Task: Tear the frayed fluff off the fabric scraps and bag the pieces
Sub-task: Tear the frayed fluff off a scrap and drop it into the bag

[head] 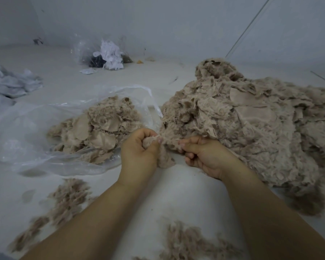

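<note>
Loose fluff (pixel 68 199) nearest at 6 o'clock; left hand (pixel 139 147) and right hand (pixel 201 156) both pinch one soft, light scrap (pixel 167 147), best gripped at its frayed edge.

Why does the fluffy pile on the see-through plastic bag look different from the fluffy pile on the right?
The pile on the clear plastic bag is smaller; the right pile is far bigger and taller. The smaller pile shows mostly separate rounded pieces; the right pile is a tangled, shaggy heap. The scrap gripped by the left hand and right hand sits against the right pile, not the bagged one. Both are beige, furry fabric.
</note>
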The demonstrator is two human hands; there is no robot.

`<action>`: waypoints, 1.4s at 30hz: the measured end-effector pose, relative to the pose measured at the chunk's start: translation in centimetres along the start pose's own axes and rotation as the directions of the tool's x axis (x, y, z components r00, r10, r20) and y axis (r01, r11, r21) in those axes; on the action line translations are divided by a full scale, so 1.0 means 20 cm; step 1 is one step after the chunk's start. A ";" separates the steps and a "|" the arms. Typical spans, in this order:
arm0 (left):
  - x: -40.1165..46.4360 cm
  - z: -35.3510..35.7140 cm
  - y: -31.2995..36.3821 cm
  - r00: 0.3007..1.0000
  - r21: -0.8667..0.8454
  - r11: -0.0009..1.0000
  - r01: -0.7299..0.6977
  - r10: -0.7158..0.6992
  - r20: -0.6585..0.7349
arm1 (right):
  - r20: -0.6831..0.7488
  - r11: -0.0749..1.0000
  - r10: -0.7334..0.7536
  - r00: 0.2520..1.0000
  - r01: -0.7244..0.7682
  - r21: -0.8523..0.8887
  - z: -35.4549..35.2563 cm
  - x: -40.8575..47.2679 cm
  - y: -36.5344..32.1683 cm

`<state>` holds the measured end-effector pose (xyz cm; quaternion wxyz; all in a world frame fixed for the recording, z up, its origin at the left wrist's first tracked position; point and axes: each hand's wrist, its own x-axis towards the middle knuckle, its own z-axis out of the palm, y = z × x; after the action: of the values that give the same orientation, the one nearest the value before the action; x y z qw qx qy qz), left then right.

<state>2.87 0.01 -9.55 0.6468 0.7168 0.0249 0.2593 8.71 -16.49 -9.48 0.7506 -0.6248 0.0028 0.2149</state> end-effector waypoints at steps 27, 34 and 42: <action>-0.07 0.05 0.02 0.880 0.231 0.850 -0.474 0.448 0.158 | 0.145 0.982 -0.040 0.989 0.066 -0.178 0.01 -0.06 -0.03; -0.01 0.03 -0.02 0.948 0.267 0.957 0.111 -0.183 0.261 | 0.193 0.988 -0.035 0.980 0.063 -0.139 0.00 -0.07 -0.03; 0.00 0.03 0.00 0.930 -0.151 0.927 0.343 -0.313 0.194 | 0.191 0.988 -0.026 0.981 0.054 -0.143 0.00 -0.06 -0.03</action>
<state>3.01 -0.50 -9.56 0.7438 0.6592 0.0669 0.0877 7.81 -17.02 -8.53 0.7034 -0.6554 -0.0968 0.2576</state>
